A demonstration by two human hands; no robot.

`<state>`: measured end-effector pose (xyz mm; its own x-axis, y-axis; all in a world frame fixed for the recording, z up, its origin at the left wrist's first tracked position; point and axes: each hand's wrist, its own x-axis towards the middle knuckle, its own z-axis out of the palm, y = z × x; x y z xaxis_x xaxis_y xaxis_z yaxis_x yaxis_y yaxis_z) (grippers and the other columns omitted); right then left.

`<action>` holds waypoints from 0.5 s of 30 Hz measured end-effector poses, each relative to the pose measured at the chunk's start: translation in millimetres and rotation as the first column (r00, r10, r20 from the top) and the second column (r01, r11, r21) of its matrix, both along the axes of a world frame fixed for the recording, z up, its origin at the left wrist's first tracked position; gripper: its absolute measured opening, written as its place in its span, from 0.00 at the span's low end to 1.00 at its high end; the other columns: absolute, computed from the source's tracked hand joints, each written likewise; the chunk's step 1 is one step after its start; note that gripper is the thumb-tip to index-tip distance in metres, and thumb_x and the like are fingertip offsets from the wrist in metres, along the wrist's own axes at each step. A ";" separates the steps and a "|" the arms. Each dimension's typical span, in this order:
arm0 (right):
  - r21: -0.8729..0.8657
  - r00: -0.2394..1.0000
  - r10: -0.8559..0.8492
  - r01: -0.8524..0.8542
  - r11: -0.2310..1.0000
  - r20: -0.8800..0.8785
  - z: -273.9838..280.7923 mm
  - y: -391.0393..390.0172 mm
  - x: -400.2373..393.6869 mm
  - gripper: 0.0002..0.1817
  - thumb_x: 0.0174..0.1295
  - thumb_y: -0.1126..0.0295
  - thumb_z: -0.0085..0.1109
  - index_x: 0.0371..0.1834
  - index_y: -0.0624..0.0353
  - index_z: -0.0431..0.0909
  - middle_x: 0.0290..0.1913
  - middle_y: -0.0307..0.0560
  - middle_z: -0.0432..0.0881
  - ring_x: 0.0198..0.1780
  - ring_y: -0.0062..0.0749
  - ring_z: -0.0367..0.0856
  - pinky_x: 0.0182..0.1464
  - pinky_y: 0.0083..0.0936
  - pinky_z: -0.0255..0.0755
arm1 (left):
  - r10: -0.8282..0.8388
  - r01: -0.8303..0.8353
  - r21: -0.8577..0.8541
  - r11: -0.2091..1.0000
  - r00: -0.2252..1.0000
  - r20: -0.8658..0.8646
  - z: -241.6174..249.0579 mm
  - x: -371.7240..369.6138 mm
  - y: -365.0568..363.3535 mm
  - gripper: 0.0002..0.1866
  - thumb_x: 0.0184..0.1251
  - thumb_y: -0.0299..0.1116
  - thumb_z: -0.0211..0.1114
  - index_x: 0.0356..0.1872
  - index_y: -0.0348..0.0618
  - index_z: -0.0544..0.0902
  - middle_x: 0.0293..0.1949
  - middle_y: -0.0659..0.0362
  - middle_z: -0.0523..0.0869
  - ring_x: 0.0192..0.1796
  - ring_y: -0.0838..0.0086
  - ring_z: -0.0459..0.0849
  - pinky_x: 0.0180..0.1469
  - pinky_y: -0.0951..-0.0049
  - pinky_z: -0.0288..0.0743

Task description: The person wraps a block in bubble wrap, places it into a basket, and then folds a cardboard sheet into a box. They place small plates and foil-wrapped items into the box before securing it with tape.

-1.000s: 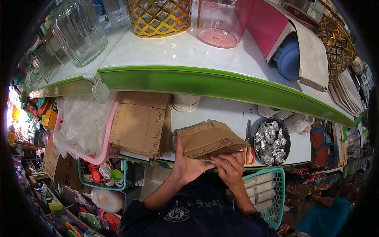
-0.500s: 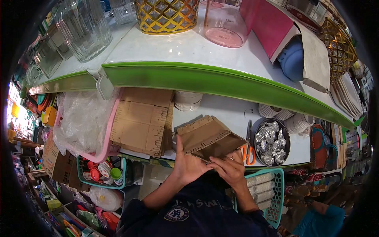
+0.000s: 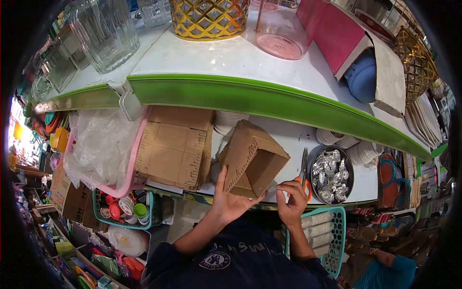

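Currently, just below the centre of the frame, the left hand point(image 3: 228, 201) is grasping a cardboard box point(image 3: 241, 150) from beneath, its thumb pressing along the left side while the box is tilting its open end towards the lower right. The right hand point(image 3: 292, 201) is hovering apart from the box, curling its fingers loosely and holding nothing visible, near the orange-handled scissors point(image 3: 308, 190). These are lying on the lower shelf point(image 3: 293, 131) right of centre, beside a dark round pan point(image 3: 350, 184) that is holding foil-wrapped pieces point(image 3: 332, 176). Left of the box, stacked cardboard point(image 3: 169, 153) is resting next to a pink basket point(image 3: 129, 177).
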<state>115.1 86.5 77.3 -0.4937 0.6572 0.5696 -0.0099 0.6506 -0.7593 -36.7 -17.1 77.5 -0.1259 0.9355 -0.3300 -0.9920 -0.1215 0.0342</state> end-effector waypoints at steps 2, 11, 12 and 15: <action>-0.012 0.998 0.005 -0.004 1.000 0.061 0.3 0.0 -0.2 0.08 0.54 0.84 0.65 0.37 0.64 0.83 0.36 0.48 0.82 0.37 0.30 0.80 0.39 0.24 0.72 | -0.019 0.019 0.039 0.999 1.000 0.011 -5.0 -0.8 -0.5 0.37 0.71 0.66 0.49 0.72 0.52 0.64 0.68 0.54 0.70 0.69 0.60 0.69 0.70 0.47 0.62; 0.361 0.931 -0.145 0.015 0.932 0.335 24.8 -5.0 0.0 0.13 0.48 0.71 0.73 0.39 0.53 0.88 0.33 0.38 0.78 0.32 0.33 0.73 0.33 0.29 0.66 | -0.027 0.013 -0.088 0.996 0.985 -0.168 -6.9 3.8 2.3 0.38 0.72 0.68 0.45 0.74 0.54 0.62 0.68 0.55 0.70 0.69 0.61 0.68 0.68 0.50 0.63; 0.360 0.930 -0.146 0.015 0.933 0.338 29.3 -4.0 1.5 0.13 0.48 0.71 0.73 0.39 0.53 0.88 0.33 0.38 0.78 0.32 0.33 0.73 0.33 0.29 0.66 | -0.029 0.014 -0.089 0.996 0.986 -0.166 -6.9 4.7 1.7 0.38 0.72 0.68 0.45 0.74 0.54 0.62 0.68 0.55 0.70 0.69 0.61 0.68 0.68 0.50 0.63; 0.452 0.861 -0.198 -0.040 0.891 0.468 40.3 -1.2 1.7 0.11 0.49 0.68 0.73 0.38 0.49 0.88 0.36 0.36 0.77 0.35 0.33 0.71 0.37 0.31 0.64 | -0.009 -0.002 -0.055 0.999 0.977 -0.212 -6.7 7.6 0.3 0.33 0.77 0.61 0.44 0.73 0.51 0.61 0.68 0.57 0.71 0.70 0.65 0.68 0.69 0.55 0.64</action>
<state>116.8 85.3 117.6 -0.7400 0.4514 0.4986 0.3500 0.8915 -0.2877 -29.1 -16.8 70.8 -0.1952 0.9175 -0.3465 -0.9619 -0.1101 0.2503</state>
